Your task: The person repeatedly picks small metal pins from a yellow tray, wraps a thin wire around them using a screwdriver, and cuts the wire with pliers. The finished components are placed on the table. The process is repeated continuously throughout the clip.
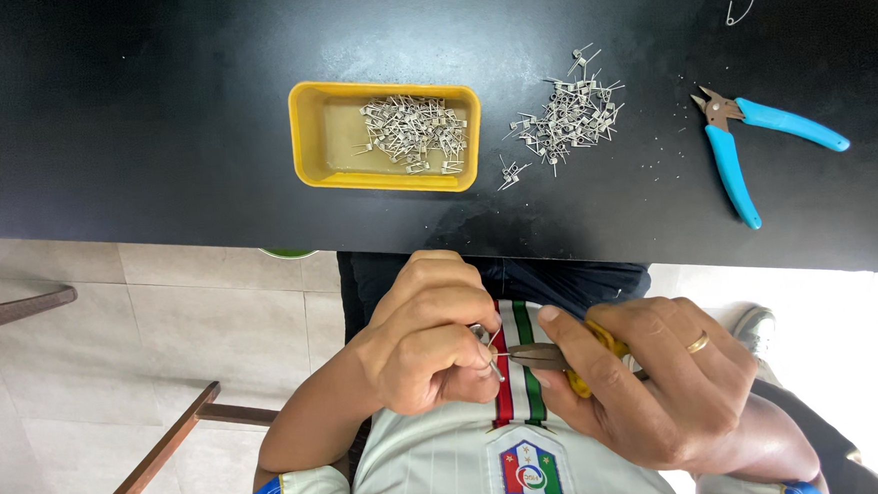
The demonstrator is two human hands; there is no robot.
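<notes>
The left hand (426, 338) is pinching a tiny wire coil (481, 333), fingers closed narrowly on it. The right hand (656, 381) is gripping yellow-handled pliers (555, 357), jaws meeting the coil's leg. The coil looks light and easily bent, best held by its wound body.

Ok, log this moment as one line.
left hand: pinching small wire coil | right hand: yellow-handled pliers, tips at coil | yellow tray: coils inside | blue cutters: on table

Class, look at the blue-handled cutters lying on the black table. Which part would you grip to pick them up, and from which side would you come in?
Grip the blue-handled cutters by the two blue handles, not the metal jaws. The handles splay apart in a V, one running right and one toward the table's near edge, with bare black table around them. Coming from above on the near right side probably suits best, closing the hand around both handles just behind the pivot.
</notes>
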